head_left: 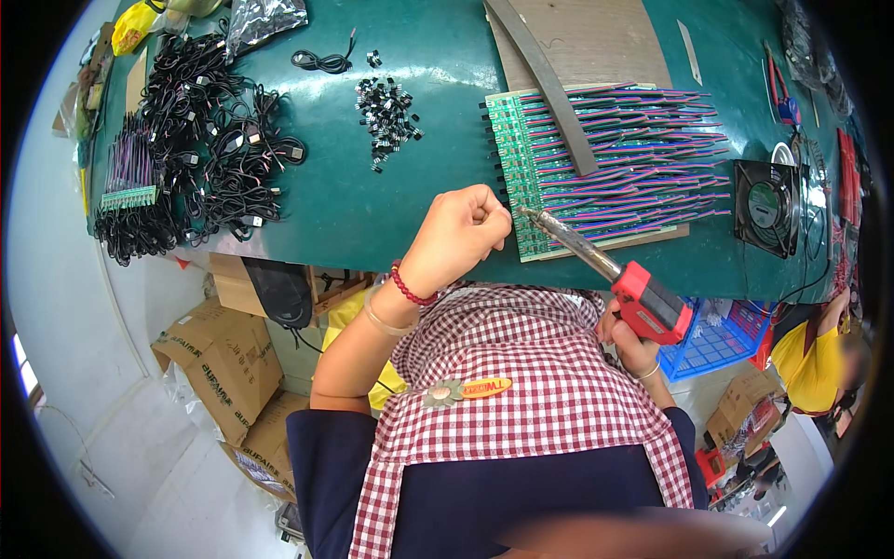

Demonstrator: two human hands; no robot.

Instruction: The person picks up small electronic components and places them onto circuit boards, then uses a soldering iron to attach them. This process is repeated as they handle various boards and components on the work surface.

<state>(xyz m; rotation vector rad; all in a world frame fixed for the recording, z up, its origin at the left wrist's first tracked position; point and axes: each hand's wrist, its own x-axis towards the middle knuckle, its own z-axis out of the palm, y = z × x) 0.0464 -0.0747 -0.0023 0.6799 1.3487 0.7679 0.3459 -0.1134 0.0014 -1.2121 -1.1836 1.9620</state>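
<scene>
Fingers of our left hand [458, 233] curled shut, pinching something hidden, at frame centre.
Our right hand [633, 347] grips the soldering iron [610, 268]; its long axis slants up-left to the green board [521, 177], just right of the fist.

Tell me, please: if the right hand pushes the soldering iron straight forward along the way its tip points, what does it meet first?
Most likely the green circuit boards. The right hand aims the soldering iron up-left, and its tip already sits at their near edge, beside the left hand. Height above the boards is unclear.
</scene>
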